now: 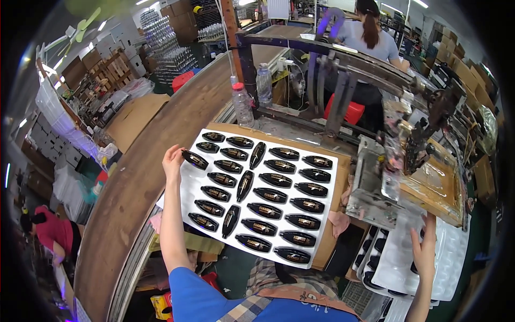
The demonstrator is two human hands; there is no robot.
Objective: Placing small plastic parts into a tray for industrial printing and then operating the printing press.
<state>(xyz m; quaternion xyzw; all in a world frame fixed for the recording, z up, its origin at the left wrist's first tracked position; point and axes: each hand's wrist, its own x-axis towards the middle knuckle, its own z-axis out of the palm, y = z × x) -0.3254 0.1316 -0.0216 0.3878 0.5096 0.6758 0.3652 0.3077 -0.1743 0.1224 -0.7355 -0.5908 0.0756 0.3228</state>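
Pinching a glossy black spindle-shaped piece (195, 160), gold-printed, by its tip over the upper left of a smooth white tray (192, 185): left hand (173, 160). Right hand (424, 249): fingers extended, thumb apart, over dimpled white plastic trays (451, 260).

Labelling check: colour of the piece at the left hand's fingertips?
Piece is black, marked in gold; best in head view.

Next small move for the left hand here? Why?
Probably settle the glossy black tapered part onto the white tray and release it. The left hand pinches its outer end at the tray's upper left edge, near two similar black parts; bare tray lies just below. Whether the part already touches the tray, I can't tell.
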